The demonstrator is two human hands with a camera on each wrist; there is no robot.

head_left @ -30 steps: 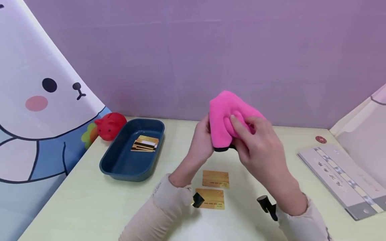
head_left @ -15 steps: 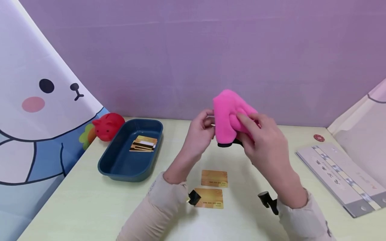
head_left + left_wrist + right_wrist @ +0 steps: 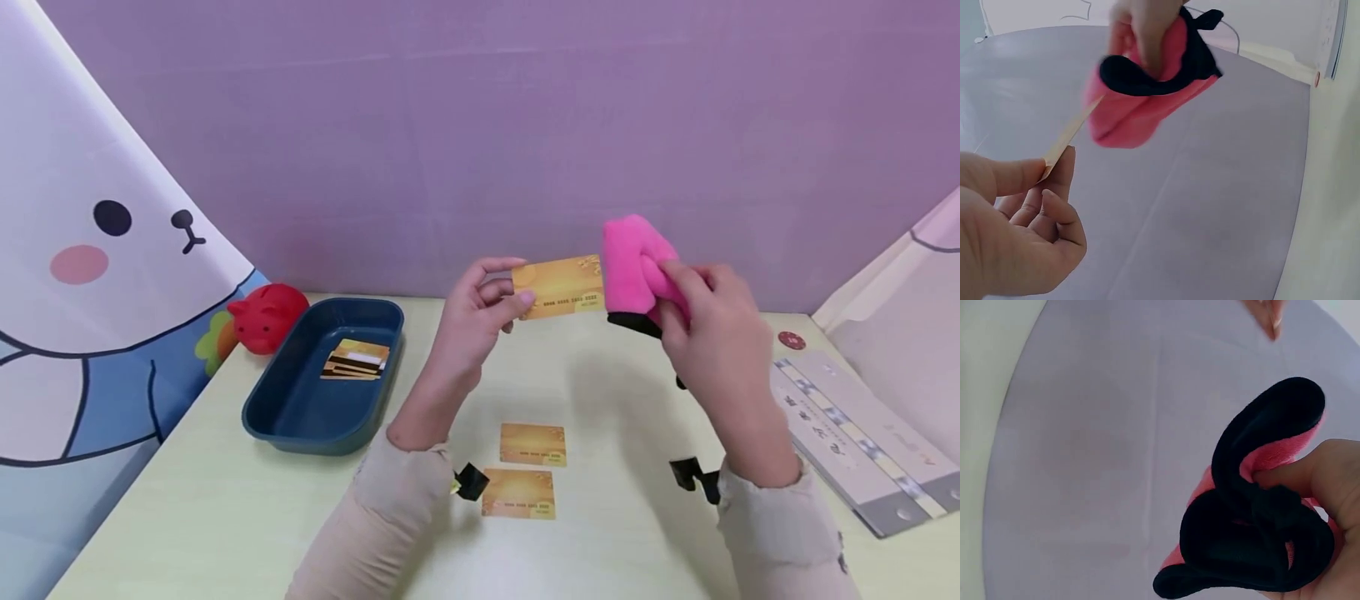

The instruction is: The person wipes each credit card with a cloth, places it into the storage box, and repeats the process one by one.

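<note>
Since the earlier frames, the hands have drawn apart, and a gold card now shows between them, above the table (image 3: 187,500). Leftmost stand a red piggy bank (image 3: 266,318) and a blue tray (image 3: 300,408) with more cards (image 3: 356,358) in it. Next comes the left hand (image 3: 471,332), thumb and fingers pinching the near end of the gold card (image 3: 566,287). It should be light, stiff and rather slick, best taken by its short edges; it is thin and flat, with a row of digits and a paler corner. Two similar cards, an upper card (image 3: 533,444) and a lower card (image 3: 518,493), lie below. At the card's far edge, touching or not I cannot tell, hangs the pink pouch (image 3: 628,265): surely light, limp and unbreakable, best held by its side, bright pink with a black rim (image 3: 633,322). The right hand (image 3: 720,337) has its fingers clamped on it. Farther right are a red chip (image 3: 791,340) and a grey box (image 3: 847,450).
</note>
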